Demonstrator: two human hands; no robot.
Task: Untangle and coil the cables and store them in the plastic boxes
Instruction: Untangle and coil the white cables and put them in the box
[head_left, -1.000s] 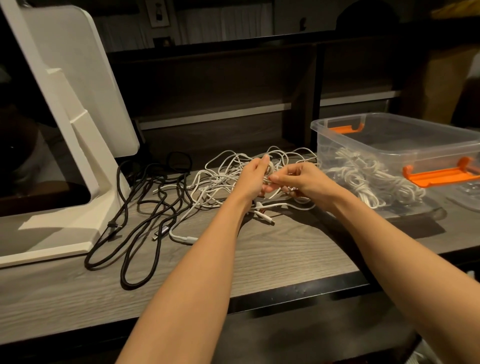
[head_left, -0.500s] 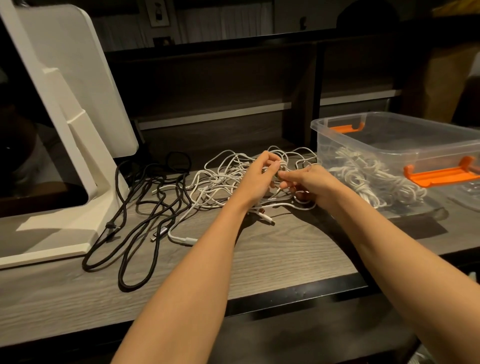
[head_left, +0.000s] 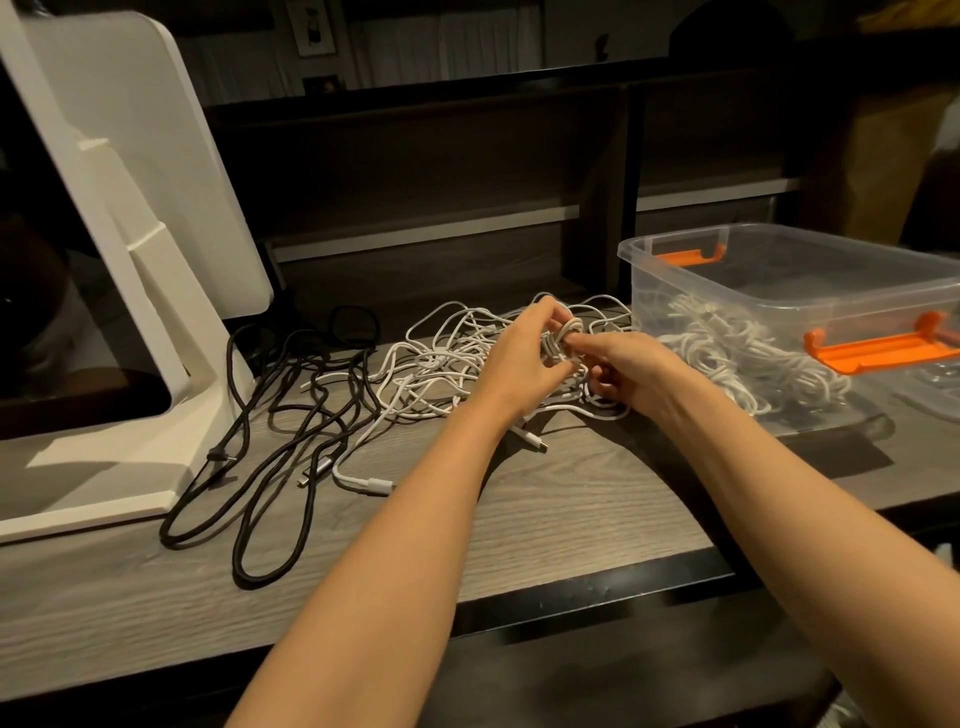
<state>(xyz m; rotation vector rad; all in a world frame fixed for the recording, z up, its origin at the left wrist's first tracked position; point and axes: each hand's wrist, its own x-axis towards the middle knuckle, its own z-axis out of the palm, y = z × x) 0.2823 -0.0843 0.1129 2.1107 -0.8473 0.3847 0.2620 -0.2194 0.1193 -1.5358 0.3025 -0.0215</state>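
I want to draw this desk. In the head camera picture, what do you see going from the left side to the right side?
White stand → black cables → loose white cables → left hand → right hand, both gripping a small white coil → clear plastic box with orange latches, holding coiled white cables.

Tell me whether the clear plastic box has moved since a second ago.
No. The clear plastic box sits at the same spot on the desk, with the dark shelf post behind its left corner as before.
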